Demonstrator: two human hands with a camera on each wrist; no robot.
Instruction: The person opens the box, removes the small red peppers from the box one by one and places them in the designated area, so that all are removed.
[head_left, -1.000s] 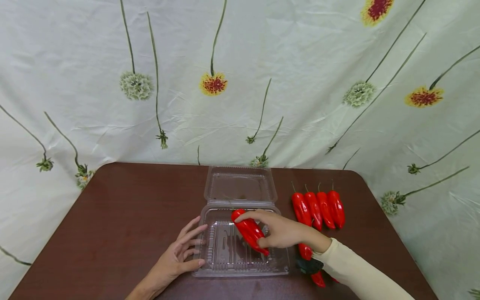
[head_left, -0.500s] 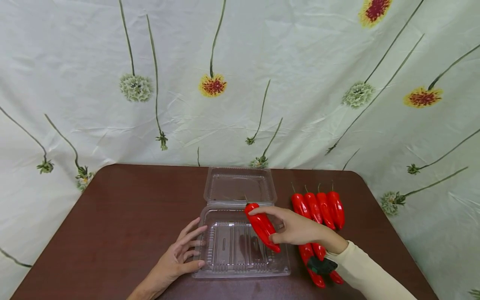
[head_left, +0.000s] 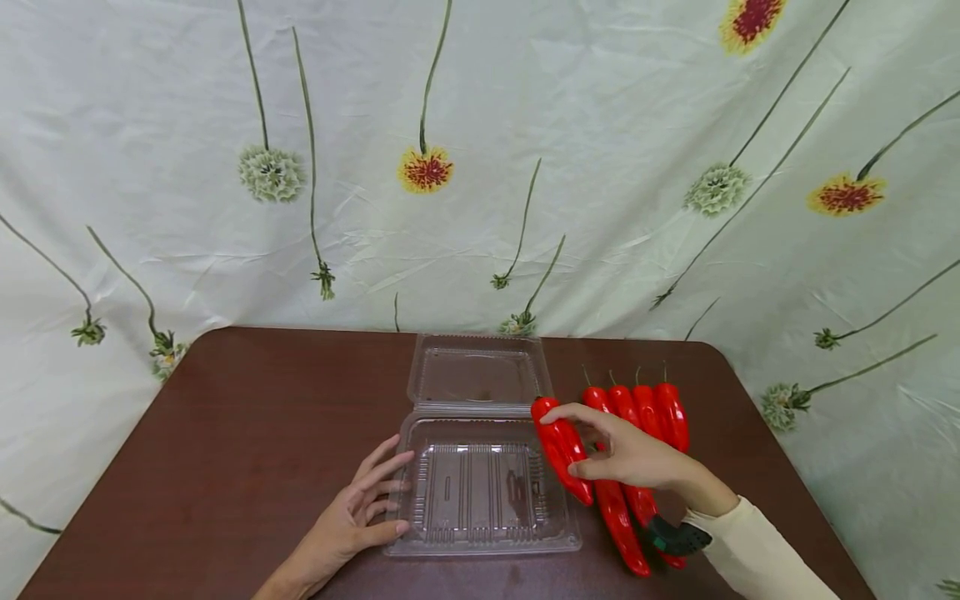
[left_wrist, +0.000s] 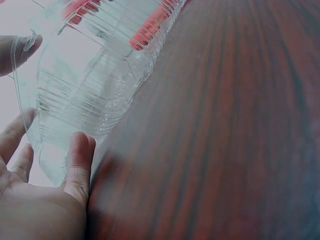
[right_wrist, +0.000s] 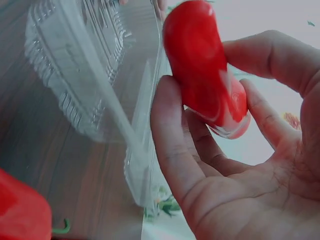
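Observation:
A glossy red chili pepper (head_left: 561,454) is gripped between the thumb and fingers of my right hand (head_left: 626,450), over the right rim of a clear plastic clamshell box (head_left: 480,546). The right wrist view shows the fingertips around the pepper (right_wrist: 197,55), with the box wall beside it. My left hand (head_left: 356,512) stays at the left side of the box, fingers spread and touching its edge. In the left wrist view, the thumb (left_wrist: 80,160) lies along the near wall. The box lid (head_left: 480,371) lies folded back behind the base.
More red chili peppers (head_left: 670,408) lie side by side right of the box, with others (head_left: 621,529) in front, partly hidden by my right arm and its dark wrist camera (head_left: 675,537). The brown table (head_left: 262,433) meets a flowered cloth (head_left: 615,275) behind.
My right hand has carried the chili pepper rightward, from over the middle of the box to its right rim. The left hand and box have not moved.

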